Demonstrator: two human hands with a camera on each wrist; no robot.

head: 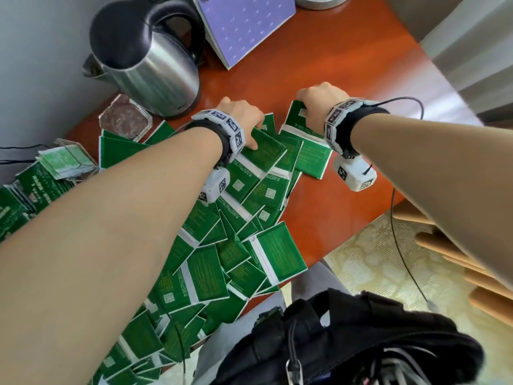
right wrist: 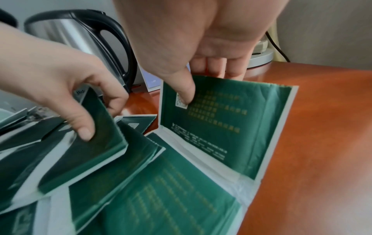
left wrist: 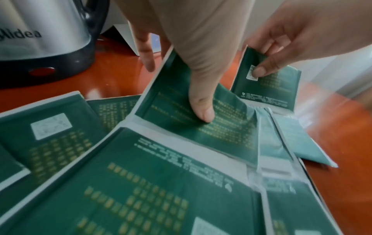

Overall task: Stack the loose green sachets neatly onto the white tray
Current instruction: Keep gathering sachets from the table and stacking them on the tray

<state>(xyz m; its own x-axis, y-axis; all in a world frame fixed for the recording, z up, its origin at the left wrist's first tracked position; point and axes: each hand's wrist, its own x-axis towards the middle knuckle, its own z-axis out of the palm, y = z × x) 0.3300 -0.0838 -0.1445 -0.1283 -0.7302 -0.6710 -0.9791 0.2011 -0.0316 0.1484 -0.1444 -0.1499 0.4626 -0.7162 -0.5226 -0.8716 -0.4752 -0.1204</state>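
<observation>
Green sachets with white edges point(head: 222, 245) lie in a loose overlapping heap across the red-brown table point(head: 319, 207). My left hand point(head: 249, 126) pinches one sachet point(left wrist: 211, 127) at the heap's far end, thumb on its face and fingers behind its raised far edge. My right hand point(head: 311, 104) pinches a second sachet point(right wrist: 221, 127) just to the right, tilted up off the table, with the thumb point(right wrist: 185, 93) on its printed code. A small clear-rimmed tray point(head: 83, 157) at the left holds a stack of sachets. I see no plainly white tray.
A steel kettle point(head: 150, 68) stands just beyond my left hand, with a purple box point(head: 244, 23) behind it. A second clear dish point(head: 125, 118) sits by the kettle base. A black bag point(head: 347, 337) lies in my lap below the table's near edge.
</observation>
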